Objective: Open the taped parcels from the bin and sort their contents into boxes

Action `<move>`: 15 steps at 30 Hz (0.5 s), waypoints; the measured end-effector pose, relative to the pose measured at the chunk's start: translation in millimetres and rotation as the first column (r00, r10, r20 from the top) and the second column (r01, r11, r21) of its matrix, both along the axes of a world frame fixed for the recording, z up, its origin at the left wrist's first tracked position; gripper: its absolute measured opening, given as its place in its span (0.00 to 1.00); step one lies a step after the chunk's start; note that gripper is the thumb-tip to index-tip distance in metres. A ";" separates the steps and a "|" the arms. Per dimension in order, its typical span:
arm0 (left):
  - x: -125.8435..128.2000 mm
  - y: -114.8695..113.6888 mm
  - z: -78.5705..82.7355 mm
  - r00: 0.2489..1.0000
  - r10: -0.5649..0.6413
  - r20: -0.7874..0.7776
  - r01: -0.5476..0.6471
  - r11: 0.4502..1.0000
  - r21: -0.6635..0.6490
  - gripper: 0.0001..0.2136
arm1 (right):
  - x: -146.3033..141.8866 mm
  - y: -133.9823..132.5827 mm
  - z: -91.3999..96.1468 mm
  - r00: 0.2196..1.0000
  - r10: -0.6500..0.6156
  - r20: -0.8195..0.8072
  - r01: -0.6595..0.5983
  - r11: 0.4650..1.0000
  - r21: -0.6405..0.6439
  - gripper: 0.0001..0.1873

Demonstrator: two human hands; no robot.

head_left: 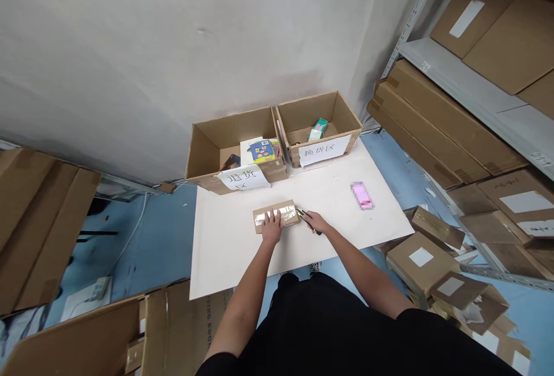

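Observation:
A small taped cardboard parcel (277, 214) lies on the white table (225, 249). My left hand (272, 227) rests flat on its near side, fingers stretched out over the tape. My right hand (318, 223) is closed around a yellow-and-black box cutter (304, 215), whose tip points at the parcel's right end.
Two open cardboard boxes with paper labels stand at the table's far edge: the left box (208, 151) holds small packages, the right box (346, 116) a green item. A pink object (362, 195) lies on the table's right. Shelves and piled parcels (433, 260) fill the right; flat cartons lie left.

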State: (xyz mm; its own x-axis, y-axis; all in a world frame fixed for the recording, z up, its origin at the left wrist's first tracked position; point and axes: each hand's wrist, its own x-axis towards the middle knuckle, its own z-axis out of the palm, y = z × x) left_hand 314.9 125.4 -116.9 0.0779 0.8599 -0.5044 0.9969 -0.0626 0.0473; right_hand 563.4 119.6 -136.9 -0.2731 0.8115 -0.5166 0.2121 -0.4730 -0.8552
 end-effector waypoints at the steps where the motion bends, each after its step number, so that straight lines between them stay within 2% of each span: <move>1: 0.9 -0.3 1.2 1.000 0.000 -0.003 0.000 1.000 0.006 0.33 | 4.5 -4.2 -1.5 1.000 0.014 -0.005 -0.014 1.000 -0.007 0.20; 4: 0.7 0.9 6.9 1.000 -0.010 -0.002 0.010 0.999 0.043 0.32 | 14.4 -18.7 -8.0 1.000 0.007 0.016 -0.006 1.000 -0.023 0.21; 7: -8.5 8.6 15.9 0.998 -0.044 0.048 0.039 0.994 0.103 0.31 | 4.3 -31.1 -13.7 0.975 -0.198 0.099 0.202 0.979 -0.033 0.22; 10: -26.0 21.6 25.1 0.994 -0.031 0.107 0.016 0.990 0.144 0.30 | -31.7 -33.8 -15.2 0.927 -0.325 0.188 0.339 0.940 -0.046 0.22; 13: -41.2 28.4 30.1 0.996 0.059 0.063 -0.066 0.992 0.110 0.33 | -73.1 -19.1 -11.3 0.895 -0.315 0.317 0.345 0.938 -0.043 0.26; 15: -45.1 22.8 29.8 0.994 0.113 0.005 -0.113 0.990 0.080 0.36 | -91.6 2.7 -6.2 0.846 -0.313 0.431 0.352 0.936 -0.011 0.27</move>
